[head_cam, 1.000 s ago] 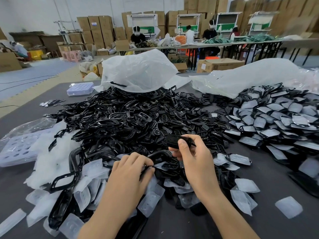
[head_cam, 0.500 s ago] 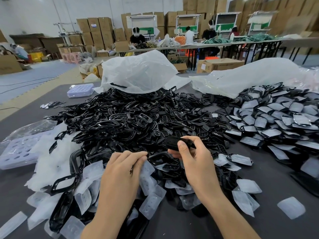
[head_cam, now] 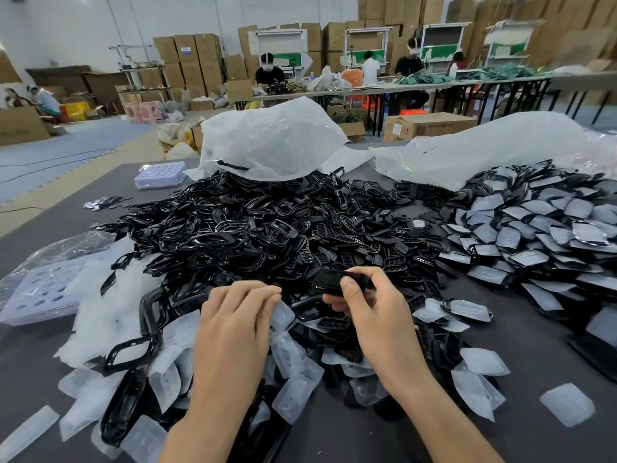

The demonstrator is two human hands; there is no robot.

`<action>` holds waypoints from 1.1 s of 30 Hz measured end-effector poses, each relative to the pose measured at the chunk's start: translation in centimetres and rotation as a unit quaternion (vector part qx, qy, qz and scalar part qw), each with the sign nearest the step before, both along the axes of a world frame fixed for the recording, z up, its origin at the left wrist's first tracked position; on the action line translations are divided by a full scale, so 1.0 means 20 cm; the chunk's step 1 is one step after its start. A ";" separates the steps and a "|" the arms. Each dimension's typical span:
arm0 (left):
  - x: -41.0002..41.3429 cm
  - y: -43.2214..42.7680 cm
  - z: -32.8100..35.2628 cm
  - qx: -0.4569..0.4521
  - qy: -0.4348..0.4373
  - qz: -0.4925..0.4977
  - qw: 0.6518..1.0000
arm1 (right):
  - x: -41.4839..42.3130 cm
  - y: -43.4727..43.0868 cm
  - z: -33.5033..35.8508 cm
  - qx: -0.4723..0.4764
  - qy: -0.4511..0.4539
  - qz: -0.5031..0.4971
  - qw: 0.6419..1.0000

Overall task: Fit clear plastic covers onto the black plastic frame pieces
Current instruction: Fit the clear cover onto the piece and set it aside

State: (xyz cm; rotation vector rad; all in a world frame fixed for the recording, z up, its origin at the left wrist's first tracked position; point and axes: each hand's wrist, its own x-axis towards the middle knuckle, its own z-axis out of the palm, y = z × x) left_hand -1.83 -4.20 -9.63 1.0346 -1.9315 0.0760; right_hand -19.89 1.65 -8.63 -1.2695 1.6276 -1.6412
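Trays of lilac plastic lay in a clear bag at the left edge of the grey desk, touching a white heap of packing. Just right of them, loose clear covers were strewn over the near side of a wide pile of black frames that filled the middle of the desk. The left hand rested on this litter, its fingers bunched together and pinching the edge of one clear cover. Close beside it the right hand was raised a little above the pile, thumb and fingers clamped on a black frame piece, held apart from the cover. Farther right lay a separate heap of covered pieces, and a single cover sat alone on the desk near the right corner.
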 end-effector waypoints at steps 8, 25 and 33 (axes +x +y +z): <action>0.02 0.00 0.03 -0.009 -0.008 0.011 1.000 | 0.00 0.00 0.00 0.000 -0.010 0.001 1.000; -0.11 0.15 0.11 0.345 0.257 -0.218 0.876 | -0.03 -0.01 0.01 -0.001 -0.120 0.022 0.993; -0.14 0.16 0.10 0.256 0.202 -0.184 0.927 | -0.03 0.00 0.02 -0.005 -0.128 0.066 0.990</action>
